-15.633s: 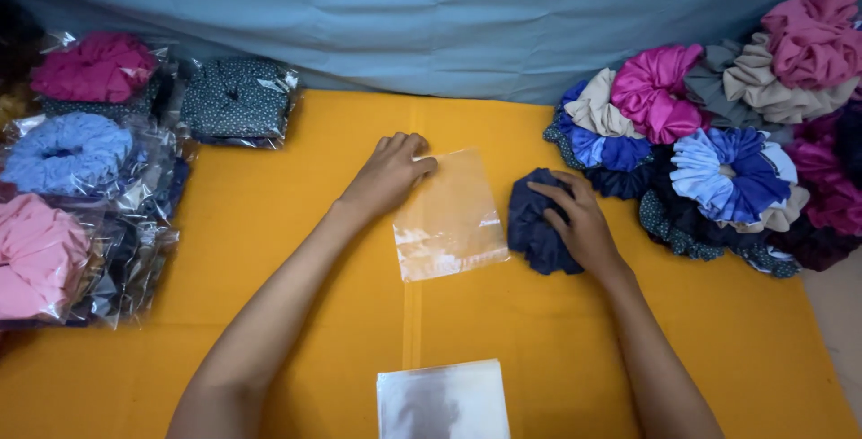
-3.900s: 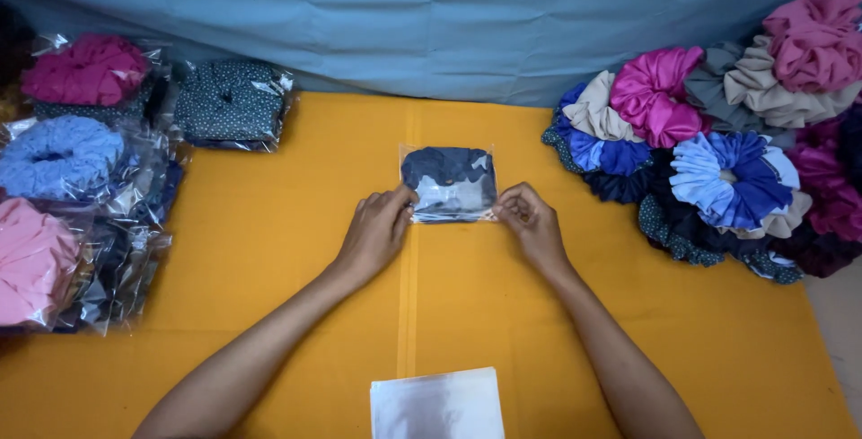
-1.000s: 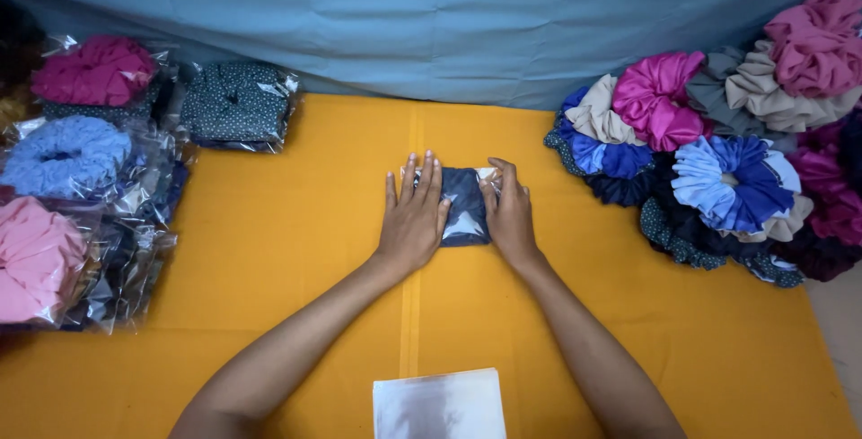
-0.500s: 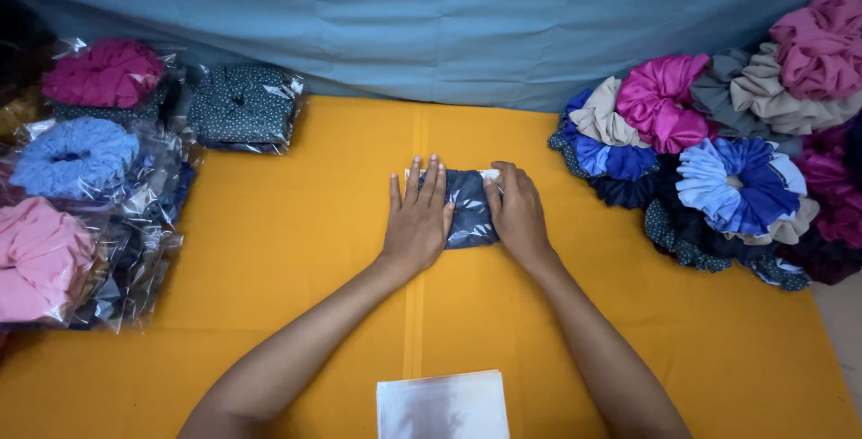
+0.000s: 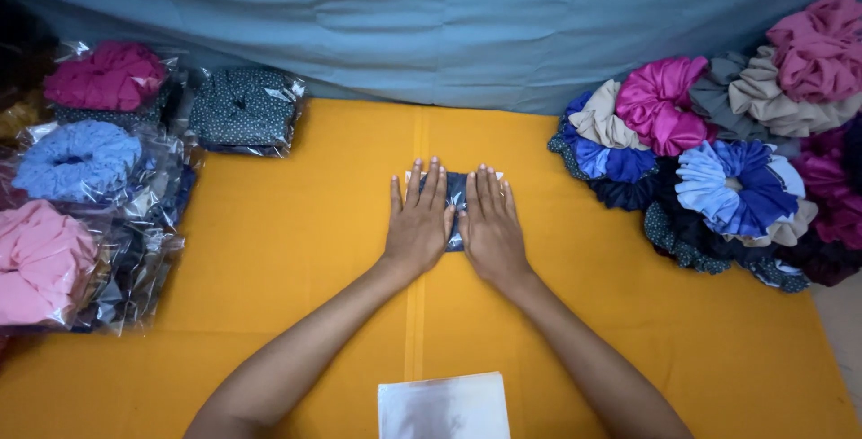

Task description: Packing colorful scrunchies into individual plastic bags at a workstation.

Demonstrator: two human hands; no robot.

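Note:
A dark blue scrunchie in a clear plastic bag [image 5: 456, 210] lies on the orange cloth [image 5: 296, 250] at the middle. My left hand [image 5: 418, 221] and my right hand [image 5: 489, 223] lie flat on top of it, side by side, fingers straight and pointing away from me. Only a narrow strip of the bagged scrunchie shows between the two hands; the rest is hidden under my palms.
Several bagged scrunchies [image 5: 81, 161] are stacked at the left, one dark dotted pack [image 5: 244, 109] further in. A heap of loose scrunchies [image 5: 718, 170] in pink, blue, beige and grey fills the right. A stack of clear bags [image 5: 442, 406] lies near me. Blue cloth [image 5: 431, 26] hangs behind.
Much earlier the scrunchie went into the bag. Over the last second my hands have slid closer together over the pack, covering more of it.

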